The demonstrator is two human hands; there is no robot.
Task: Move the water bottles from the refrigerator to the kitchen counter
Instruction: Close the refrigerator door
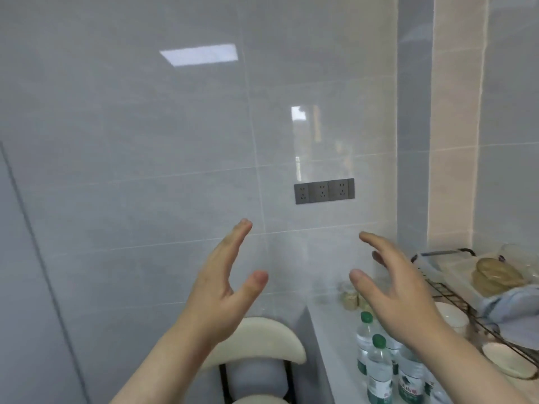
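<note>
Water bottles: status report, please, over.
Left hand open, empty. Right hand open, by water bottles. Bottles upright on counter, dish rack beside.

The water bottles (379,371) are standing together on the counter (332,339) at the near right, close to its left edge. Farther back on the same counter, small jars (350,297) are sitting by the wall (145,141). A wire rack (455,298) is occupying the counter's right side, with a bowl (452,316) and a plate (504,360) lying just left of it. A chair (262,342) is standing left of the counter. A socket strip (324,191) is sitting on the wall above. The left hand (221,290) and right hand (399,290) are hanging apart before the wall, the right one over the bottles.
</note>
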